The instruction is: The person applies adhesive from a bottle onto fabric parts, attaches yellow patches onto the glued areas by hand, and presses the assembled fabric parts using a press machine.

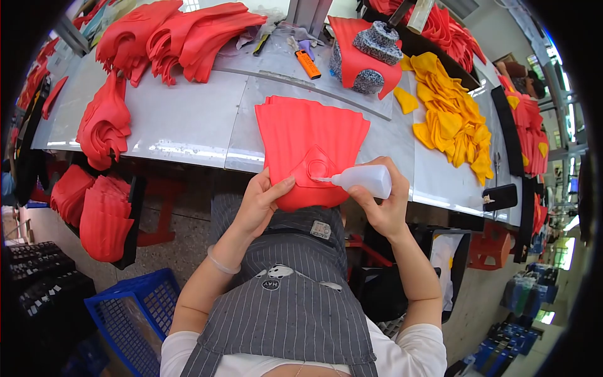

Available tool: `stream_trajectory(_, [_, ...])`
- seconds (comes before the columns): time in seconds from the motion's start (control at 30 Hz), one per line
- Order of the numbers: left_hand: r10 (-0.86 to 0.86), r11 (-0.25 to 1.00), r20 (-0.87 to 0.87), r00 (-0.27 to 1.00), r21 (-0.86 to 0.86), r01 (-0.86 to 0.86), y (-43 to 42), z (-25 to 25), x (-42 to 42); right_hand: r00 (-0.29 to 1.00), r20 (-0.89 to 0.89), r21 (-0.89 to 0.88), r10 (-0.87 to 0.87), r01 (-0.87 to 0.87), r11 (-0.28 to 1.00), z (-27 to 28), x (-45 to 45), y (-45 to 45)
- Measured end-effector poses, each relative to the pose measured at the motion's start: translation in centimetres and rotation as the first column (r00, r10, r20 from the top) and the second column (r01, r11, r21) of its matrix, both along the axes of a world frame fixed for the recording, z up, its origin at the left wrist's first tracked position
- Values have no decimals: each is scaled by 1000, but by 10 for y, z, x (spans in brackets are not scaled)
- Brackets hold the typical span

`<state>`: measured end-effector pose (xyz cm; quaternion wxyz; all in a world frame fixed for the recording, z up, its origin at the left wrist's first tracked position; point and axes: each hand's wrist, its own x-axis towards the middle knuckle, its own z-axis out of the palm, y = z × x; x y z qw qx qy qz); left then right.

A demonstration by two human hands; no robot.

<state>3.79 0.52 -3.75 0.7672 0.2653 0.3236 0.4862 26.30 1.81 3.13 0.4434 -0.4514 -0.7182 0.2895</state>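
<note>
My left hand (262, 200) is closed on the lower left edge of a red swim fin (314, 129), thumb on top. The fin is fan-shaped and ribbed, and its lower end juts over the table's front edge above my lap. On its lower part is a raised outline with a ring in it. My right hand (384, 204) grips a translucent white squeeze bottle (370, 180), tilted almost level. The bottle's thin nozzle points left, with its tip at the fin's surface just below the ring. Whether any liquid is coming out is too small to tell.
Red fins (182, 38) are piled at the back left. A pile of yellow rubber pieces (443, 116) lies right, near a phone (500, 197). An orange cutter (308, 64) and a speckled block (377, 44) are behind. A blue crate (135, 308) stands on the floor.
</note>
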Motion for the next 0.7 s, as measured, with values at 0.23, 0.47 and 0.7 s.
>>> stream_trajectory(0.23, [6, 1000, -2, 1000, 9, -6, 0, -1, 1, 998, 66, 46, -14, 11, 999, 2, -1, 1])
stream_trajectory(0.47, [6, 1000, -18, 1000, 10, -6, 0, 1, 1, 970, 234, 67, 59, -76, 995, 34, -18, 21])
stream_trajectory(0.7, [5, 1000, -10, 1000, 17, -5, 0, 2, 0, 943, 310, 113, 119, -161, 981, 46, -34, 33])
